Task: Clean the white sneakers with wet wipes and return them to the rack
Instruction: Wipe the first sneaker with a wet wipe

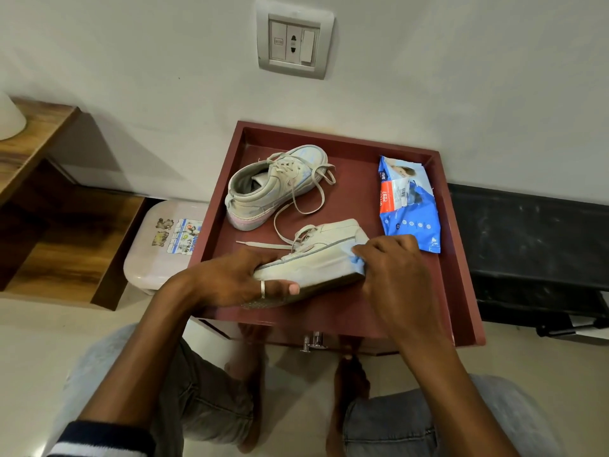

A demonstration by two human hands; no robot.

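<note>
The left hand [232,278] grips the tilted sneaker [316,262] by its toe. The right hand [392,268] fingers [369,249] pinch a blue wipe [356,259] against the heel. Holding the shoe steady and rubbing in short strokes would likely work best.
</note>
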